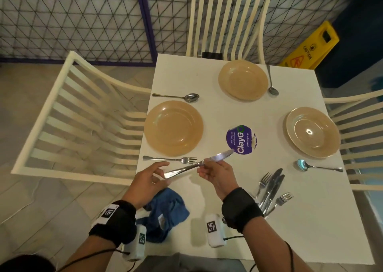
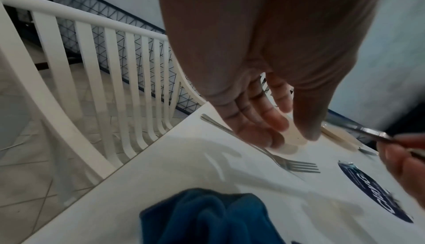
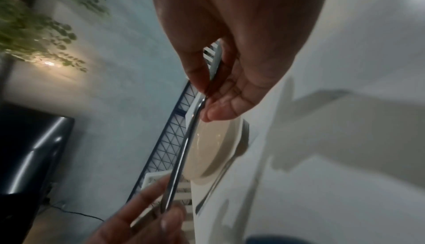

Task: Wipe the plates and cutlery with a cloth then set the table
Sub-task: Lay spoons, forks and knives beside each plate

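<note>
My right hand pinches a table knife near its middle and holds it above the white table, blade towards the purple sticker. In the right wrist view the thumb and fingers of that hand clamp the knife. My left hand is spread loosely at the handle end; I cannot tell whether it touches. Its fingers look straight, with the knife off to the right. A blue cloth lies crumpled under my left wrist.
Tan plates sit at the left, far and right, the right one stacked on another. A fork and three spoons lie beside them. Loose cutlery is piled front right. White chairs surround the table.
</note>
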Tool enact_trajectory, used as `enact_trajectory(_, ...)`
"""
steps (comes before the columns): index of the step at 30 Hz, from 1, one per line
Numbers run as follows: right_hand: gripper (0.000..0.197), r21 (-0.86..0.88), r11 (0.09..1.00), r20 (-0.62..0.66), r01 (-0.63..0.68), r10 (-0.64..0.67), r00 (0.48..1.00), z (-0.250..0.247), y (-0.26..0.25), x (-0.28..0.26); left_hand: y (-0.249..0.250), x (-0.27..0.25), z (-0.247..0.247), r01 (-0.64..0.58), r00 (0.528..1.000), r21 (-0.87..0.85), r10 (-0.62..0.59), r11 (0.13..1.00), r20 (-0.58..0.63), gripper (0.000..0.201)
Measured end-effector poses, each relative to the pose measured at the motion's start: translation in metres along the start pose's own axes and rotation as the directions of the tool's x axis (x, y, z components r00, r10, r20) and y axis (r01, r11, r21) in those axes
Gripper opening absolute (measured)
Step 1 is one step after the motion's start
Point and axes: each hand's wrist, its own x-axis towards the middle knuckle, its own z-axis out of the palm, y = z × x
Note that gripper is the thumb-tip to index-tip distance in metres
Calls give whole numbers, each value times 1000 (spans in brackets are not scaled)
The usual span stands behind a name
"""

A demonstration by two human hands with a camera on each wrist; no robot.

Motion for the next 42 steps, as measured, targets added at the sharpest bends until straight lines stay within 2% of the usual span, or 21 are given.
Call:
enact_trajectory(6,11,35,991,-26,-130,131,991,11,41,2,-20,9,-10,64,997,19,-63,998,-45,22)
enact_trajectory(13,4,74,982,-129,-175,183,975,3,51,16,-40,16,-32,138,990,104,-135,985,-35,19)
enact_trajectory(19,9,-166,961,-201,-222,187,962,-7,59,28,-57,24,-40,192,974,98,-177,977,-145,19)
enact_trajectory(22,13,-269,931,-244,-246,181,953,-6,63,34,-58,28,-36,152,971,161,-117,975,-207,17)
enact_trajectory(27,17,-504,823,-286,-262,127,950,-3,58,44,-67,34,-33,83,968,343,5,936,-250,20)
enact_trajectory(30,22,-712,662,-292,-233,23,956,-2,52,49,-69,34,-31,63,967,368,35,928,-254,21)
enact_trajectory(35,20,-863,465,-280,-199,-111,954,0,48,50,-68,33,-31,48,969,364,45,930,-243,23)
enact_trajectory(42,17,-884,438,-262,-163,-177,949,-2,52,51,-68,31,-30,36,968,401,68,915,-241,25)
